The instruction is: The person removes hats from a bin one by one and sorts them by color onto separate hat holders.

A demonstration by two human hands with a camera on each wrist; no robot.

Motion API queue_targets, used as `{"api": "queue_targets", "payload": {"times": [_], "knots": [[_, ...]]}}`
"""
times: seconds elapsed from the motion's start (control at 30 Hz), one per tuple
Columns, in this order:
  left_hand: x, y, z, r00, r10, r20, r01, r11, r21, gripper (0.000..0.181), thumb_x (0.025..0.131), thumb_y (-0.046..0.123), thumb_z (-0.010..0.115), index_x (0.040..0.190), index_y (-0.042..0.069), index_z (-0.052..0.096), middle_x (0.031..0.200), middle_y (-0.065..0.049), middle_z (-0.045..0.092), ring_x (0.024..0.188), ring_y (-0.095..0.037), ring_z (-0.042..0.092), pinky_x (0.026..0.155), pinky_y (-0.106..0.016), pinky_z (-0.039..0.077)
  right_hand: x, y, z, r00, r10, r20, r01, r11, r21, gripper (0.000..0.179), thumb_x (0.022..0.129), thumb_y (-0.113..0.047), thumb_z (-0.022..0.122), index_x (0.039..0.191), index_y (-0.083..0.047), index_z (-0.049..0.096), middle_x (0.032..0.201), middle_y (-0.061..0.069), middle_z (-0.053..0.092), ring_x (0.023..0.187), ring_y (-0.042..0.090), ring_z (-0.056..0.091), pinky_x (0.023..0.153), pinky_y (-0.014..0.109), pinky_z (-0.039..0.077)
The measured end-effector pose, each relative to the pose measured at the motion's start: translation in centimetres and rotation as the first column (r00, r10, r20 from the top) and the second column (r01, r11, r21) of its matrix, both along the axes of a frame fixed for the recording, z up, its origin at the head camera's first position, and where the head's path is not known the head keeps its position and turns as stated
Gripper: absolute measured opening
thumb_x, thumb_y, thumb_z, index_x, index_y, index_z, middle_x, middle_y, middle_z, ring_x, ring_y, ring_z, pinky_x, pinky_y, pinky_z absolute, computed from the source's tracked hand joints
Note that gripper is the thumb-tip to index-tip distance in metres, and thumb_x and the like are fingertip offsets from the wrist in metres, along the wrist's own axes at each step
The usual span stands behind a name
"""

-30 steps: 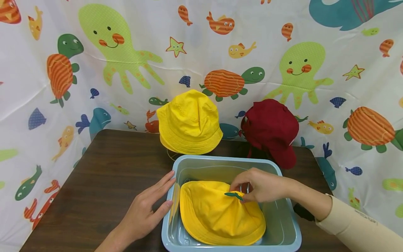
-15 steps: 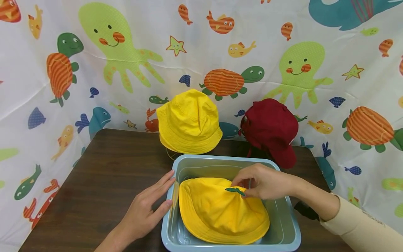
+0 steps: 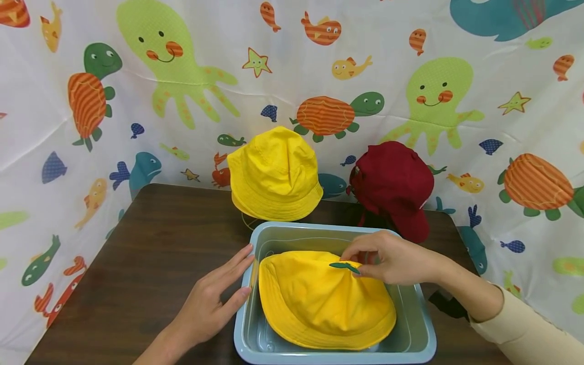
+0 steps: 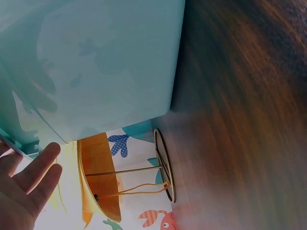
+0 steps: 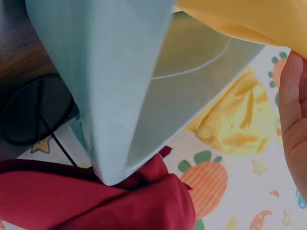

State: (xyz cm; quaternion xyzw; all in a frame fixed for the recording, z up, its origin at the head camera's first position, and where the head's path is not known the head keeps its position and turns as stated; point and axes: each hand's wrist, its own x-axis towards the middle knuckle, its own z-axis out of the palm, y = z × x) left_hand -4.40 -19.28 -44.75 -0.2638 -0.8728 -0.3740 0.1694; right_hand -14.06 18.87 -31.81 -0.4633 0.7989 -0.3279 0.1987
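Note:
A yellow bucket hat (image 3: 319, 304) with a green leaf-shaped piece (image 3: 344, 266) on its crown is inside a light blue plastic basin (image 3: 244, 324). My right hand (image 3: 397, 258) pinches the top of this hat beside the green piece. The right wrist view shows the hat's yellow cloth (image 5: 259, 19) above the basin wall, at my fingers. My left hand (image 3: 212, 299) rests with extended fingers against the basin's left rim. In the left wrist view, those fingers (image 4: 41, 165) touch the basin's edge.
Behind the basin, another yellow bucket hat (image 3: 276, 175) sits on a wire stand (image 4: 165, 167). To its right is a dark red cap (image 3: 394, 182), close to the basin's back right corner. A sea-animal curtain (image 3: 296, 50) hangs behind the dark wooden table (image 3: 150, 243).
My right hand has risen and shifted slightly right, drawing the pinched hat crown up with it; the hat's brim has spread rightward. My left hand stays at the rim.

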Motion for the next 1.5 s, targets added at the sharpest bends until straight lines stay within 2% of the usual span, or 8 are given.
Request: {"api": "queue_targets", "payload": {"times": [0.37, 0.57, 0.77, 1.0, 1.23, 1.5], "knots": [[0.0, 0.1, 0.1, 1.000, -0.003, 0.016, 0.003, 1.000, 0.004, 0.063, 0.093, 0.008, 0.074, 0.153, 0.007, 0.054, 0.163, -0.006, 0.045, 0.144, -0.019, 0.050, 0.113, -0.017, 0.034, 0.3, 0.4, 1.6, 0.995, -0.046, -0.084, 0.043, 0.999, -0.032, 0.028, 0.095, -0.002, 0.075, 0.120, -0.016, 0.074, 0.112, -0.008, 0.072, 0.095, 0.011, 0.064, 0.077, 0.030, 0.061], [-0.1, 0.0, 0.2, 1.000, -0.007, 0.019, 0.007, 1.000, 0.013, 0.065, 0.093, 0.007, 0.074, 0.154, 0.009, 0.052, 0.163, -0.006, 0.044, 0.144, -0.019, 0.050, 0.114, -0.017, 0.033, 0.5, 0.6, 2.4, 0.987, -0.081, -0.142, 0.070, 0.995, -0.077, 0.033, 0.093, 0.003, 0.075, 0.121, -0.015, 0.075, 0.108, -0.008, 0.071, 0.088, 0.010, 0.061, 0.070, 0.028, 0.059], [-0.4, -0.2, 0.3, 1.000, -0.014, 0.020, 0.014, 1.000, 0.018, 0.066, 0.093, 0.007, 0.074, 0.156, 0.010, 0.051, 0.163, -0.006, 0.045, 0.144, -0.019, 0.050, 0.114, -0.017, 0.034, 0.4, 0.9, 2.8, 0.981, -0.094, -0.167, 0.069, 0.986, -0.151, 0.040, 0.089, 0.009, 0.076, 0.121, -0.014, 0.074, 0.106, -0.007, 0.071, 0.084, 0.010, 0.061, 0.061, 0.026, 0.057], [-0.7, -0.3, 0.3, 1.000, -0.013, 0.015, 0.013, 1.000, 0.015, 0.067, 0.093, 0.008, 0.074, 0.155, 0.011, 0.052, 0.163, -0.006, 0.045, 0.144, -0.020, 0.051, 0.114, -0.018, 0.034, 0.3, 1.0, 3.6, 0.968, -0.117, -0.222, 0.073, 0.977, -0.199, 0.042, 0.088, 0.012, 0.075, 0.121, -0.014, 0.073, 0.107, -0.006, 0.071, 0.085, 0.010, 0.061, 0.069, 0.026, 0.055], [-0.7, -0.4, 0.3, 1.000, -0.013, 0.012, 0.013, 1.000, 0.011, 0.067, 0.093, 0.008, 0.075, 0.156, 0.012, 0.051, 0.163, -0.005, 0.045, 0.143, -0.021, 0.051, 0.114, -0.018, 0.033, 0.3, 0.8, 4.1, 0.963, -0.135, -0.234, 0.071, 0.962, -0.263, 0.046, 0.086, 0.017, 0.073, 0.119, -0.015, 0.073, 0.102, -0.005, 0.071, 0.080, 0.011, 0.056, 0.060, 0.024, 0.048], [-0.8, -0.4, 0.1, 1.000, -0.009, 0.010, 0.009, 1.000, 0.009, 0.066, 0.093, 0.009, 0.075, 0.155, 0.009, 0.052, 0.163, -0.005, 0.045, 0.143, -0.021, 0.052, 0.113, -0.019, 0.035, 0.4, 0.5, 4.5, 0.949, -0.170, -0.266, 0.087, 0.951, -0.297, 0.049, 0.085, 0.018, 0.074, 0.117, -0.019, 0.074, 0.102, -0.011, 0.071, 0.081, 0.008, 0.058, 0.062, 0.024, 0.051]]}}
